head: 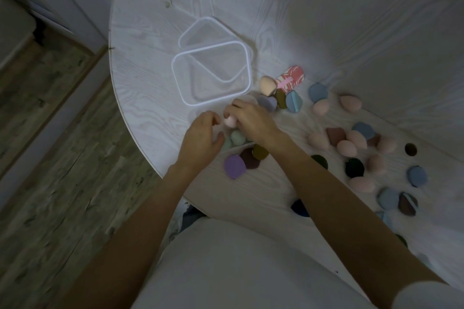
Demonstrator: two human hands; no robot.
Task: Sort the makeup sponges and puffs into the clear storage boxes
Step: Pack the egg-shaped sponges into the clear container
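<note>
Two clear storage boxes stand on the white table: a near one [178, 88] and a far one [190, 30] partly behind it, both with nothing inside. My right hand [251, 120] is closed on a pale pink sponge [229, 121] just below the near box. Beside it on the left, my left hand [200, 138] hovers with curled fingers over mint green sponges [237, 137]. A purple puff [234, 166] and dark maroon puff [249, 158] lie under my wrists.
Several pink egg sponges [345, 148] and blue puffs [317, 92], brown and dark green puffs are scattered across the table's right side. A pink marbled sponge [290, 79] and a beige sponge [267, 85] sit by the near box. The table's rounded edge [140, 148] drops to wooden floor at left.
</note>
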